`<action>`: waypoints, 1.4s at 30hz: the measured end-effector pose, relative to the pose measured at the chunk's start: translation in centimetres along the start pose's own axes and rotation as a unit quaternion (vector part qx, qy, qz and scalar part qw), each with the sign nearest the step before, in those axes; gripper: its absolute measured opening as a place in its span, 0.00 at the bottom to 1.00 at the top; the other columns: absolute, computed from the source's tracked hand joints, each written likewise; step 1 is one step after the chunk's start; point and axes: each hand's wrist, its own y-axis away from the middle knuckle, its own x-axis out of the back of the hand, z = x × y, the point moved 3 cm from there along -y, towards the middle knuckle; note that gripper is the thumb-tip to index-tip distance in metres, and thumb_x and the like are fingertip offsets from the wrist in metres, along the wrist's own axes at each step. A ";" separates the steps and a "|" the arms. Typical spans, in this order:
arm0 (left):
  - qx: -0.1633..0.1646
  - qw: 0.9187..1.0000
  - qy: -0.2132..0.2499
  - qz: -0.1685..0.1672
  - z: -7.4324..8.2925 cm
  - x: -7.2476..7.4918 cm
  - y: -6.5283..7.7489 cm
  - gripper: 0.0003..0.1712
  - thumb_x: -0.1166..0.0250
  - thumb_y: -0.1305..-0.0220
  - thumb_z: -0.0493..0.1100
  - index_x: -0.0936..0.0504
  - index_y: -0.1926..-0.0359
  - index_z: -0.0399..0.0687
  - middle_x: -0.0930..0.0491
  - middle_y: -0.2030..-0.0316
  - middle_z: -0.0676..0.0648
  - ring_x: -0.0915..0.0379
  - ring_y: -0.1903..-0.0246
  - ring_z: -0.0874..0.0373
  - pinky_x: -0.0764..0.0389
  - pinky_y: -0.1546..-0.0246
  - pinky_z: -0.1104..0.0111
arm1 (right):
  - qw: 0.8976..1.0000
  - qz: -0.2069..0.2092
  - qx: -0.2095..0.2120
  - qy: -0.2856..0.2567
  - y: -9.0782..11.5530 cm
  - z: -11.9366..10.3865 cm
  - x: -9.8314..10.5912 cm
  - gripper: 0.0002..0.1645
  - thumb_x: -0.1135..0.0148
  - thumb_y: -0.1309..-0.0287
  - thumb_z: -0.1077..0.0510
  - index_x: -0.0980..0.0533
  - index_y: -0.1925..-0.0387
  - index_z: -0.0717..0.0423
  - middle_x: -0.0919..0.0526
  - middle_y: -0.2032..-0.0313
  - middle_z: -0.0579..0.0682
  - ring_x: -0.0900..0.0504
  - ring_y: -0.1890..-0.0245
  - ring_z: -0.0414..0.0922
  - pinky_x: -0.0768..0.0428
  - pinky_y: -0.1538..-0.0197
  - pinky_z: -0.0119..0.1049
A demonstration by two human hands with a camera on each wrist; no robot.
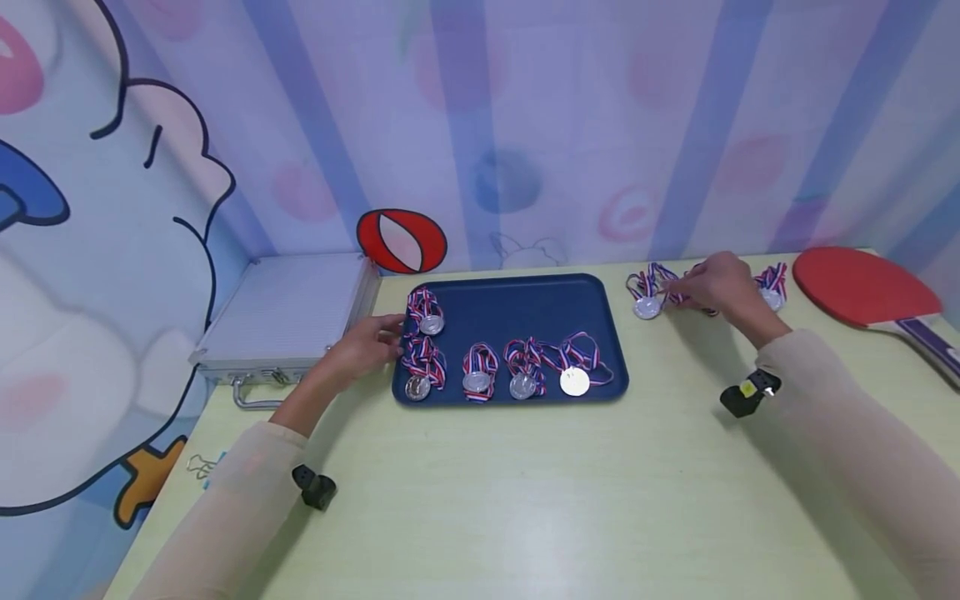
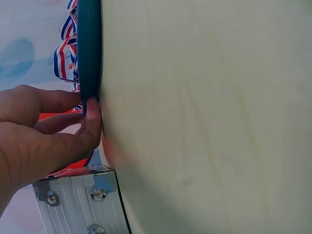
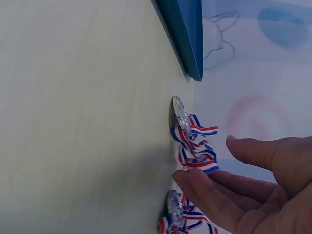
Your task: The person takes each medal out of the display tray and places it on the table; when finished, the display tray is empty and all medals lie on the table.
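At the left end of the dark blue tray (image 1: 510, 287), my left hand (image 1: 363, 346) pinches the rim between thumb and fingers. Several medals with striped red, white and blue ribbons lie on the tray, among them a shiny medal (image 1: 575, 381) near its right front corner. Right of the tray, my right hand (image 1: 720, 287) reaches over more medals on the table. Its fingertips are right at the ribbon (image 3: 197, 148) of the nearest silver medal (image 1: 647, 307), with the thumb spread apart. Another medal (image 3: 174, 207) is partly hidden behind the fingers. A further medal (image 1: 772, 298) lies beyond the hand.
A silver aluminium case (image 1: 288, 312) stands left of the tray, its handle facing front. At the far right lies a red table tennis paddle (image 1: 862, 283). A binder clip (image 1: 202, 468) is near the left table edge. A printed cloth backdrop (image 1: 525, 125) rises behind the table.
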 end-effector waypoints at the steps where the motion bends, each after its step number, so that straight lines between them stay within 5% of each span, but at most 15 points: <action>1: 0.000 1.000 -0.001 0.001 0.0 0.0 0.0 0.36 0.50 0.38 0.28 0.47 0.30 0.40 0.37 0.38 0.35 0.35 0.47 0.48 0.27 0.50 0.65 | 1.000 0.001 0.005 0.006 0.1 -0.1 0.1 0.28 0.38 0.47 0.43 0.19 0.64 0.67 0.16 0.81 0.50 0.19 0.76 0.47 0.28 0.72 0.39; 9: -0.001 1.000 0.004 0.004 -0.1 0.2 0.2 0.36 0.50 0.39 0.28 0.48 0.29 0.41 0.37 0.38 0.35 0.35 0.45 0.46 0.27 0.45 0.59 | 0.998 0.017 0.049 0.030 0.6 -1.1 1.0 0.24 0.44 0.41 0.46 0.17 0.75 0.64 0.22 0.88 0.45 0.29 0.81 0.43 0.34 0.73 0.36; 16: -0.006 1.000 0.011 0.008 0.1 0.2 0.3 0.36 0.51 0.38 0.28 0.48 0.29 0.40 0.36 0.39 0.36 0.35 0.45 0.47 0.27 0.46 0.61 | 0.995 0.013 0.100 -0.018 1.4 -4.9 0.3 0.28 0.45 0.40 0.45 0.21 0.53 0.67 0.15 0.62 0.61 0.16 0.67 0.47 0.21 0.66 0.37; 23: -0.004 1.000 0.026 0.015 0.4 0.1 0.5 0.36 0.51 0.39 0.27 0.46 0.30 0.39 0.35 0.41 0.36 0.35 0.48 0.49 0.26 0.50 0.65 | 0.971 -0.139 0.143 -0.131 1.1 -12.4 -5.8 0.23 0.41 0.40 0.52 0.23 0.50 0.66 0.18 0.54 0.63 0.15 0.62 0.44 0.19 0.54 0.39; 29: -0.004 0.999 0.036 0.014 0.4 -0.3 0.3 0.37 0.50 0.40 0.26 0.46 0.30 0.40 0.34 0.41 0.36 0.35 0.49 0.50 0.26 0.48 0.63 | 0.955 -0.227 0.157 -0.107 0.5 -17.9 -11.9 0.22 0.37 0.45 0.53 0.21 0.53 0.64 0.17 0.54 0.59 0.18 0.54 0.53 0.20 0.52 0.41; 35: -0.002 1.000 0.025 0.015 0.7 -0.7 0.3 0.37 0.50 0.40 0.27 0.46 0.30 0.40 0.34 0.40 0.36 0.35 0.46 0.48 0.26 0.47 0.62 | 0.959 -0.239 0.133 -0.070 -0.1 -21.2 -16.0 0.17 0.34 0.48 0.53 0.18 0.61 0.63 0.15 0.59 0.56 0.16 0.60 0.50 0.18 0.56 0.38; 42: -0.002 1.000 0.010 0.015 1.1 -1.1 0.2 0.37 0.48 0.41 0.27 0.45 0.30 0.41 0.34 0.39 0.36 0.35 0.43 0.46 0.26 0.46 0.62 | 0.969 -0.214 0.103 -0.068 -1.3 -22.2 -18.2 0.16 0.31 0.51 0.53 0.17 0.69 0.65 0.17 0.75 0.53 0.17 0.73 0.45 0.17 0.62 0.37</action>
